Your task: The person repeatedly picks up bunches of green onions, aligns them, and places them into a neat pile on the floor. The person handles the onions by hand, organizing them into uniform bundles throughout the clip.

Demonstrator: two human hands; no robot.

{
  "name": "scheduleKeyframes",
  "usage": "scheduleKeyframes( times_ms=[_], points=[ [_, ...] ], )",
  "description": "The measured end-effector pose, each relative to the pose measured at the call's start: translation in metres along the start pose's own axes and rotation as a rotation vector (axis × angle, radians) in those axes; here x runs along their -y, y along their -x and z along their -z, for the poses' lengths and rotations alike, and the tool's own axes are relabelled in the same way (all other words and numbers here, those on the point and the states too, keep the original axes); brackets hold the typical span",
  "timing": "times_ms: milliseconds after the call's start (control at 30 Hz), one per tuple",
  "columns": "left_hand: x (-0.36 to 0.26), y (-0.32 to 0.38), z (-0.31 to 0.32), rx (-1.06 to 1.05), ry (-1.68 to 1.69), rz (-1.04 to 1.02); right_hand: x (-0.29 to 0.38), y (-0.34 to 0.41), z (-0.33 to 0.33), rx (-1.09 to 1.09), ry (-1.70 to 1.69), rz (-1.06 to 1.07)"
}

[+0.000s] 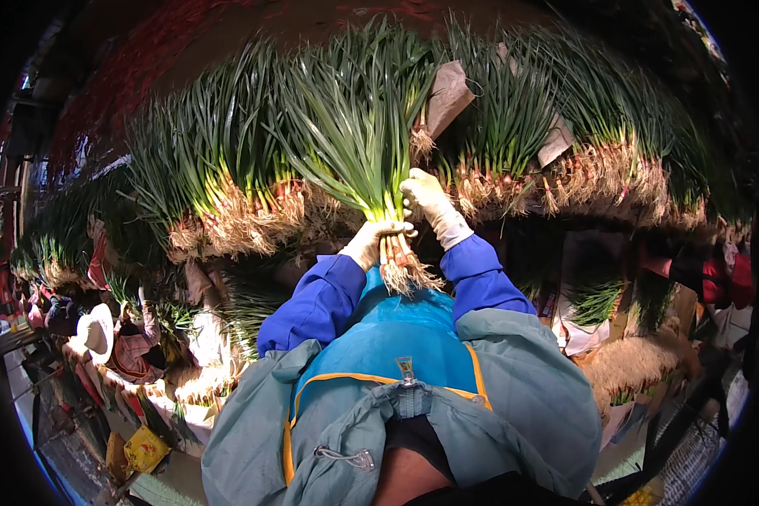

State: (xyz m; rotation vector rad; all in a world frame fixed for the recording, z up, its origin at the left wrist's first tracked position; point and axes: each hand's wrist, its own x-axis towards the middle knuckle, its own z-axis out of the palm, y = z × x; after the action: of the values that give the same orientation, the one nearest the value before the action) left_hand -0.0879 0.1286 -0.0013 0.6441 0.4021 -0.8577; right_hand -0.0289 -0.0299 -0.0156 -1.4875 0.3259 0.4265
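Observation:
My gloved left hand (376, 243) is closed around the lower stems of a bunch of green onions (373, 148). The bunch stands upright, leaves away from me, with its pale roots hanging over my blue apron (398, 322). At the right side of the same stems is my gloved right hand (431, 201), its fingers curled near them; whether they pinch a stem is unclear. Behind the bunch lies a long row of green onions (246, 196), roots towards me. A piece of brown paper (449, 96) sticks up among the leaves.
At the left, a person in a pale hat (96, 333) is among more green onions. Bundles with dense roots (639, 364) stand at the lower right, beside wrapped bundles (591, 316). A yellow printed bag (146, 449) lies at the lower left.

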Motion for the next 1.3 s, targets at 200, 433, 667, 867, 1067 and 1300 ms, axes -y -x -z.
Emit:
scheduleKeyframes(
  times_ms=[200, 433, 667, 867, 1067, 1300],
  points=[
    [0.012, -0.032, -0.010, -0.208, 0.034, -0.098, 0.006, 0.024, -0.021, -0.296, 0.175, 0.225],
    [-0.008, 0.003, -0.037, 0.163, 0.378, -0.110, 0.012, -0.006, 0.022, -0.131, -1.220, -0.041],
    [-0.079, 0.084, -0.020, 0.580, 0.465, -0.485, -0.068, 0.095, 0.134, 0.076, -0.240, -0.538],
    [-0.072, 0.059, 0.031, 0.106, 0.365, -0.539, -0.045, 0.044, 0.072, -0.106, 0.906, 0.147],
    [-0.052, 0.028, 0.037, 0.185, 0.463, -0.324, 0.058, -0.125, -0.042, -0.164, 1.148, 0.034],
    [-0.072, 0.017, 0.034, -0.035, 0.110, -0.359, 0.064, -0.057, -0.046, -0.116, 1.086, 0.109]
  ],
)
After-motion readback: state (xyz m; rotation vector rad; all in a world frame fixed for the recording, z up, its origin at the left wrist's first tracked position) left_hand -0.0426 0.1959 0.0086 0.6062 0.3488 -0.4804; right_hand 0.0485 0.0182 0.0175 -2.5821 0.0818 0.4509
